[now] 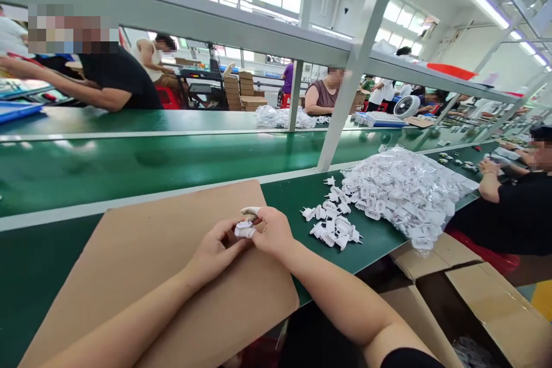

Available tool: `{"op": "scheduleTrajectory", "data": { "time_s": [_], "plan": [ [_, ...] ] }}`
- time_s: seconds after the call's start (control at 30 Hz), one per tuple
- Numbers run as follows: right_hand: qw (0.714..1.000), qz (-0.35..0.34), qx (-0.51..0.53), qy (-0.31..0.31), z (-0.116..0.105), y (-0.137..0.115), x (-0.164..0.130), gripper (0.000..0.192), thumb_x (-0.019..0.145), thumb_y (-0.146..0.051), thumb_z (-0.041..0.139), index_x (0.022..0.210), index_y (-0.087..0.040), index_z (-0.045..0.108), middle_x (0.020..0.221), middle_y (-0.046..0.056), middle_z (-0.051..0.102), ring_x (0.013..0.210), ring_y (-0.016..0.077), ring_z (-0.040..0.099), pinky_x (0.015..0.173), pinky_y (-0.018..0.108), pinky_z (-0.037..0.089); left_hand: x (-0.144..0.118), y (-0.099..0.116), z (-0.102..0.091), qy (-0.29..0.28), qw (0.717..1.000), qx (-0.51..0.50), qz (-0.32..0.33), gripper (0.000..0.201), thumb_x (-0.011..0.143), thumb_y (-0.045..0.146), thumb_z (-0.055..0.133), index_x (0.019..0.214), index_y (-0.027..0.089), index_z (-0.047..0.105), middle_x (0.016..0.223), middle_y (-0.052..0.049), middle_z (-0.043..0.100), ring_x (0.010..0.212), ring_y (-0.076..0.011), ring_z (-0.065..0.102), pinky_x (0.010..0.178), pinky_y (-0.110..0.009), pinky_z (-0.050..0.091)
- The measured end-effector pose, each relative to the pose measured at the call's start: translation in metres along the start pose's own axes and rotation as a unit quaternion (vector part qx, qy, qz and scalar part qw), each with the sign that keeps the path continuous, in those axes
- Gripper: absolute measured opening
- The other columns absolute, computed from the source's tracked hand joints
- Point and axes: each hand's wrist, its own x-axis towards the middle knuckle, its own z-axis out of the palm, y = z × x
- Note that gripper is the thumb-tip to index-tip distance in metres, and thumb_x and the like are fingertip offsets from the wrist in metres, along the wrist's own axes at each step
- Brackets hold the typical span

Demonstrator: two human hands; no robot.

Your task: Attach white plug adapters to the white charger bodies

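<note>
Both hands meet over the middle of a brown cardboard sheet [142,264] laid flat on the green counter [52,253], which seems to serve as a soft, plain work mat directly in front of the person. The left hand [214,251] and right hand [272,232] close together around one small white plug part [244,230]; each grip is pressed onto it from its own side, fingertips pinching it between them, held up just above the cardboard so it can be turned and looked at closely. A fingertip of the right hand wears a pale finger cot [250,211], probably for hold or protection. Just to the right, within easy reach, a loose scatter of white plug parts [333,224] lies on the counter, spilling from the mouth of a clear plastic bag [409,190] stuffed with more of the same; the stock sits beside the working hand. Below the counter edge on the right stand open cardboard boxes [483,305], likely placed low for dropping things in. Beyond the cardboard runs a long green conveyor belt [172,161], crossed by a white frame post [345,103], and on its far side other people sit at work, one with an arm stretched out along the far counter, another seated at the right edge.
</note>
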Motion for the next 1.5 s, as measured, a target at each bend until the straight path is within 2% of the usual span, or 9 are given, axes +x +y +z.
{"op": "scheduleTrajectory", "data": {
  "time_s": [0.17, 0.33, 0.53, 0.7, 0.87, 1.0, 1.23, 1.4, 1.5],
  "plan": [
    [0.998, 0.008, 0.051, 0.046, 0.012, 0.006, -0.005, 0.066, 0.077, -0.008, 0.072, 0.140, -0.022, 0.058, 0.131, 0.007, 0.066, 0.104, 0.0212, 0.068, 0.098, 0.035, 0.056, 0.010, -0.003, -0.011, -0.026, 0.994, 0.099, 0.030, 0.034, 0.088, 0.056, 0.065, 0.094, 0.024, 0.074, 0.089, -0.005, 0.071, 0.082, -0.0249, 0.064, 0.073, -0.034, 0.051],
    [0.993, 0.003, 0.043, 0.114, 0.015, 0.009, 0.001, 0.070, 0.091, -0.028, 0.071, 0.153, -0.014, 0.043, 0.142, 0.019, 0.053, 0.123, 0.0296, 0.058, 0.111, 0.048, 0.052, 0.082, -0.011, -0.030, 0.038, 0.984, 0.170, -0.047, 0.046, 0.080, 0.064, 0.065, 0.103, 0.024, 0.074, 0.091, -0.003, 0.074, 0.078, -0.0258, 0.065, 0.071, -0.033, 0.051],
    [0.998, 0.002, -0.037, 0.060, 0.019, 0.014, 0.005, 0.062, 0.090, -0.028, 0.069, 0.148, -0.014, 0.050, 0.138, 0.017, 0.056, 0.124, 0.0339, 0.058, 0.105, 0.050, 0.056, 0.181, -0.042, -0.047, 0.137, 0.936, 0.293, -0.135, 0.049, 0.081, 0.059, 0.060, 0.109, 0.019, 0.070, 0.103, -0.012, 0.074, 0.096, -0.0351, 0.068, 0.079, -0.040, 0.052],
    [0.997, -0.008, -0.074, 0.014, 0.021, 0.021, 0.007, 0.055, 0.091, -0.032, 0.067, 0.143, -0.019, 0.054, 0.136, 0.012, 0.059, 0.120, 0.0302, 0.064, 0.096, 0.041, 0.061, 0.212, -0.068, -0.055, 0.115, 0.906, 0.352, -0.203, 0.043, 0.087, 0.058, 0.056, 0.104, 0.019, 0.064, 0.102, -0.013, 0.071, 0.101, -0.0398, 0.067, 0.080, -0.044, 0.053],
    [0.996, -0.006, -0.089, 0.005, 0.021, 0.023, 0.009, 0.048, 0.090, -0.029, 0.068, 0.136, -0.020, 0.059, 0.130, 0.011, 0.062, 0.114, 0.0290, 0.066, 0.090, 0.039, 0.061, 0.203, -0.058, -0.062, 0.140, 0.886, 0.338, -0.284, 0.067, 0.077, 0.065, 0.071, 0.122, 0.017, 0.055, 0.139, -0.020, 0.060, 0.134, -0.0480, 0.052, 0.103, -0.057, 0.048],
    [0.996, -0.008, -0.085, 0.018, 0.019, 0.022, 0.010, 0.034, 0.088, -0.025, 0.069, 0.122, -0.022, 0.066, 0.118, 0.008, 0.066, 0.105, 0.0260, 0.066, 0.083, 0.034, 0.058, 0.165, -0.035, -0.047, 0.294, 0.888, 0.318, -0.156, 0.093, 0.081, 0.071, 0.066, 0.150, 0.018, 0.034, 0.167, -0.021, 0.030, 0.154, -0.0454, 0.024, 0.119, -0.067, 0.030],
    [0.992, 0.012, -0.085, 0.096, 0.007, 0.025, 0.010, 0.016, 0.101, -0.028, 0.059, 0.105, -0.022, 0.073, 0.099, 0.005, 0.071, 0.094, 0.0202, 0.065, 0.078, 0.028, 0.050, 0.084, -0.031, 0.013, 0.171, 0.979, 0.100, -0.051, 0.069, 0.082, 0.067, 0.059, 0.131, 0.018, 0.059, 0.134, -0.017, 0.063, 0.122, -0.0370, 0.059, 0.104, -0.053, 0.051],
    [0.988, 0.080, -0.092, 0.090, -0.010, 0.022, 0.011, 0.033, 0.107, -0.025, 0.049, 0.086, -0.018, 0.073, 0.096, 0.006, 0.072, 0.095, 0.0198, 0.063, 0.083, 0.029, 0.048, 0.073, -0.029, 0.025, 0.090, 0.992, 0.084, 0.008, 0.045, 0.083, 0.055, 0.059, 0.110, 0.020, 0.069, 0.114, -0.014, 0.070, 0.112, -0.0350, 0.062, 0.099, -0.052, 0.052],
    [0.989, 0.083, -0.104, 0.058, -0.026, 0.020, 0.005, 0.040, 0.108, -0.019, 0.038, 0.102, -0.018, 0.078, 0.115, 0.008, 0.074, 0.109, 0.0212, 0.063, 0.093, 0.031, 0.049, 0.073, -0.025, 0.022, 0.071, 0.993, 0.092, 0.034, 0.037, 0.084, 0.047, 0.060, 0.108, 0.021, 0.071, 0.115, -0.013, 0.071, 0.116, -0.0349, 0.061, 0.101, -0.052, 0.052]
  ]
}}
